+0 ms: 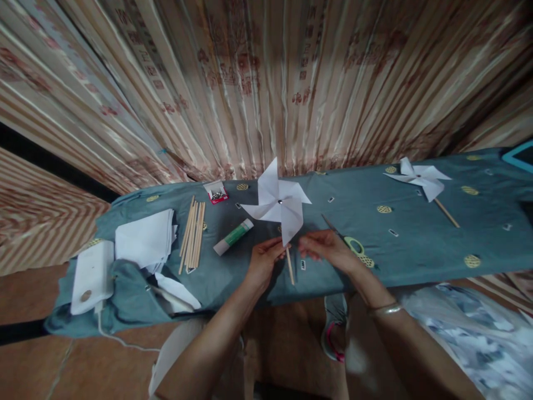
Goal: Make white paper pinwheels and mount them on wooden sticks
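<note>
A white paper pinwheel [272, 204] with a shiny pin at its centre stands in front of me on a wooden stick [290, 268]. The fingers of my left hand [266, 256] are closed around the stick just below the paper blades. To the right of the stick is my right hand [322, 246], apart from it, with its fingers curled and somewhat blurred; whether they pinch anything does not show. Scissors [352, 243] with light green handles lie just beyond my right hand. A green and white glue stick [234, 237] lies left of the pinwheel.
Several wooden sticks [194, 236], a small red and white box of pins [217, 193], a stack of white paper [144, 239] and a white power bank [92, 278] with a cable occupy the left. Another pinwheel [422, 178] lies at right. A curtain [266, 89] hangs behind the cloth-covered table [416, 239].
</note>
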Motion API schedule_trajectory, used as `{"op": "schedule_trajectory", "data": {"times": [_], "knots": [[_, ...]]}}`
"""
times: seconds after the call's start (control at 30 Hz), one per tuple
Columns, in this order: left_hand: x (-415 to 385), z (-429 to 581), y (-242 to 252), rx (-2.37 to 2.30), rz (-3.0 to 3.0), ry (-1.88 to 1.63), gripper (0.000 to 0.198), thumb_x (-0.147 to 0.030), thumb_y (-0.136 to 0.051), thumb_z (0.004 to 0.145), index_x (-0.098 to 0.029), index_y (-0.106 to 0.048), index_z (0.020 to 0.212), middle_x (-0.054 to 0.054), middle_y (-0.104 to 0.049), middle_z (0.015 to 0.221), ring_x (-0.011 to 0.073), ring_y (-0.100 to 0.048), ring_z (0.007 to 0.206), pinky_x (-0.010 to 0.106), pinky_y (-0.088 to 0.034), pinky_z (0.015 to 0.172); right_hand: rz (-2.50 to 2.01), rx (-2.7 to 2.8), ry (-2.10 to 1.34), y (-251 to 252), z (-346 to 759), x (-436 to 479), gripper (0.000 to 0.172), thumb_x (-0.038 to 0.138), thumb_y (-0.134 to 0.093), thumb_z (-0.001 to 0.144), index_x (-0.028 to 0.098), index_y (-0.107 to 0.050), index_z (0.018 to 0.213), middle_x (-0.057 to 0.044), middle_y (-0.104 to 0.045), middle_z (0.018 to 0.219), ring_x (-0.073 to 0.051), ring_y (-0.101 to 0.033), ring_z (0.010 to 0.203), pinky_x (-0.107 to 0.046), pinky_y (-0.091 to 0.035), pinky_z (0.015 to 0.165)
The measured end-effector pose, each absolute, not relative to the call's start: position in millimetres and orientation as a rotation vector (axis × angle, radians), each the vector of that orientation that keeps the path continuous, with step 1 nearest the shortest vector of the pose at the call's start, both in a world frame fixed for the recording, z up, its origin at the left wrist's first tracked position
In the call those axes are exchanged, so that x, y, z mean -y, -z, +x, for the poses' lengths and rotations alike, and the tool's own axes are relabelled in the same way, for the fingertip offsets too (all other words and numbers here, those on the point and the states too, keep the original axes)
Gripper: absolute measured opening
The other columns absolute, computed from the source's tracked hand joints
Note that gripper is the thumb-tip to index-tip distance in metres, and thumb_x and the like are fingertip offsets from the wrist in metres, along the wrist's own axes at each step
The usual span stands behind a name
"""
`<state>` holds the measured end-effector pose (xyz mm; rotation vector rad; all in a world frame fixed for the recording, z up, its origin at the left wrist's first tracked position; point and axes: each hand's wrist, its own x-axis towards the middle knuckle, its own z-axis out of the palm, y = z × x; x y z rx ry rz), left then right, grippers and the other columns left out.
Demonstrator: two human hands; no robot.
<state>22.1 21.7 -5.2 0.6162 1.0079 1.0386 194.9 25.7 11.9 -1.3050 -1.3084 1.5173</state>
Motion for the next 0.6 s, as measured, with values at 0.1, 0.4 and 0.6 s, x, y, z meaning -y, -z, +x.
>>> {"op": "schedule_trajectory", "data": {"times": [0.1,0.4,0.6], "knots": [[-19.4,22.6,6.3,-0.987,0.654,-1.016,0.034,-0.034,-0.087,0.051,-0.013,-0.078,0.075,0.004,-0.067,0.064,0.0077,-0.046,0.056,0.023,-0.034,0.056,-1.353,1.158,-1.226,-13.3,223.7,-44.5,0.049,0.067,-0.068,0.069,0.018,-0.068,0.064,-0.001,-0.065,0.057,-0.006,-0.040,0.041,-0.021,-0.032,0.039],[-13.6,26.9,4.3,-1.003,0.776,-0.922,0.033,-0.038,-0.089,0.048,-0.015,-0.078,0.069,0.001,-0.065,0.061,0.0071,-0.043,0.054,0.023,-0.033,0.057,-1.295,1.004,-1.071,-12.0,228.5,-67.9,0.040,0.054,-0.082,0.058,0.023,-0.072,0.081,0.001,-0.072,0.071,-0.013,-0.062,0.062,-0.025,-0.050,0.060],[-17.7,24.1,4.7,-1.087,0.794,-0.987,0.028,-0.037,-0.085,0.053,-0.015,-0.078,0.069,0.002,-0.066,0.061,0.0099,-0.047,0.057,0.025,-0.037,0.061,-1.325,0.980,-1.105,-15.3,223.7,-60.8,0.036,0.053,-0.084,0.054,0.022,-0.071,0.069,0.002,-0.066,0.058,-0.010,-0.054,0.051,-0.023,-0.043,0.050]]}}
